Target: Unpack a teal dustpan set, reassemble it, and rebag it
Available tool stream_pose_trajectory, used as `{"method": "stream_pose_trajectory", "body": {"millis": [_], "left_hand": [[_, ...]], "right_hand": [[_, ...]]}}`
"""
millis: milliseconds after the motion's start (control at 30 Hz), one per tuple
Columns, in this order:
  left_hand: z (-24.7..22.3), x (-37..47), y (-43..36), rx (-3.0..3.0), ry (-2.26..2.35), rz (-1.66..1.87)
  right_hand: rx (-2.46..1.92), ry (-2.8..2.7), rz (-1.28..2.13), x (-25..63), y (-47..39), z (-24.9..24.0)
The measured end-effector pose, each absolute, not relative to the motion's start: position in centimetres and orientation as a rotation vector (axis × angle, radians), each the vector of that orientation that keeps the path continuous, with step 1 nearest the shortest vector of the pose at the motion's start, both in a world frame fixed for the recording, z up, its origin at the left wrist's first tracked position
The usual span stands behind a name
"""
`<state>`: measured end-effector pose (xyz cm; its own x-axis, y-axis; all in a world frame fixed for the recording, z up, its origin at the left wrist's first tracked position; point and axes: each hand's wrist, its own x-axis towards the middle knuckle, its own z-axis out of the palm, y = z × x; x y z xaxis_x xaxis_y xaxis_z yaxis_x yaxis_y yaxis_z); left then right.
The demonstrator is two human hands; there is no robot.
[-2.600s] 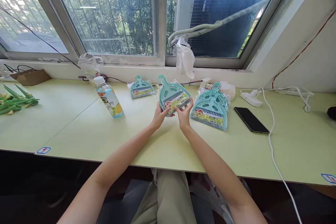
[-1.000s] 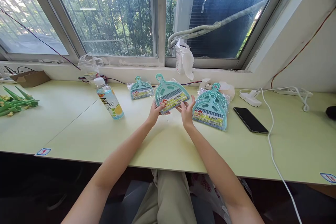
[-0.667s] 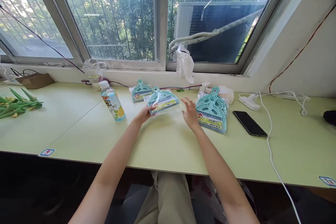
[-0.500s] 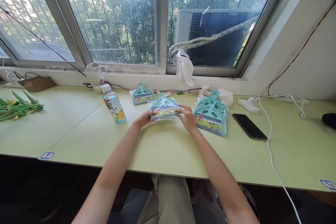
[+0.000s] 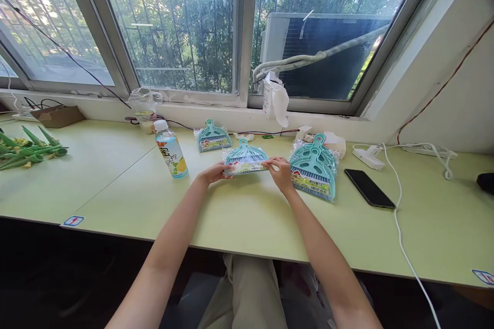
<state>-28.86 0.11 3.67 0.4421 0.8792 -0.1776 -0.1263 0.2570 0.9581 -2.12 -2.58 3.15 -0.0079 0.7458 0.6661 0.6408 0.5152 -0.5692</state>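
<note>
Teal plastic dustpan-and-brush set in clear wrap (image 5: 245, 158) lies on pale green desk (image 5: 239, 211). Left hand (image 5: 213, 172) and right hand (image 5: 281, 174) pinch its near corners. Slick wrap could slip free.

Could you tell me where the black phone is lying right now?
The black phone lies flat on the green table, right of the stack of dustpan sets and beside the white cable.

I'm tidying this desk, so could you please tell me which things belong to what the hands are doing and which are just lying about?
In hand:
- bagged dustpan set, gripped by left hand and right hand
- stack of sets
- single set

Lying about:
- drink bottle
- phone
- white cable
- green plastic pieces
- cardboard box
</note>
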Motion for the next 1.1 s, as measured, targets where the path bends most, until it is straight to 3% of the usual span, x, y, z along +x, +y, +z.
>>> {"method": "stream_pose_trajectory", "body": {"millis": [433,567,800,1100], "left_hand": [[5.0,-27.8,-1.1,1.314,0.762,0.692],[5.0,-27.9,-1.2,1.349,0.777,0.708],[4.9,-27.8,-1.4,1.376,0.796,0.718],[5.2,-27.6,-1.1,1.42,0.618,0.825]], "right_hand": [[-1.172,-1.546,-0.008,-2.6,-3.2,3.1],[-1.066,-1.427,0.261,-2.9,-3.2,3.2],[-1.018,-1.105,1.114,-2.9,-2.7,3.0],[-0.952,-0.84,1.143,-2.8,-2.3,3.1]]}}
